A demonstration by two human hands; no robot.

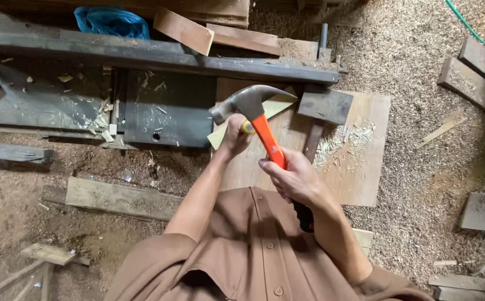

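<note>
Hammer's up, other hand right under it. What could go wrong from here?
1. The left hand sits directly below the hammer head, holding something small and yellow; a stray swing may hit its fingers.
2. The right hand grips the orange handle mid-length, which may reduce control.
3. Loose sawdust covers the floor; footing could slip.

Hammer (252, 111) above plywood sheet (359, 167)

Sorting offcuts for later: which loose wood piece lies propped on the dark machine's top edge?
The reddish-brown board beside the blue bag; other pieces lie on the sawdust floor.
</note>
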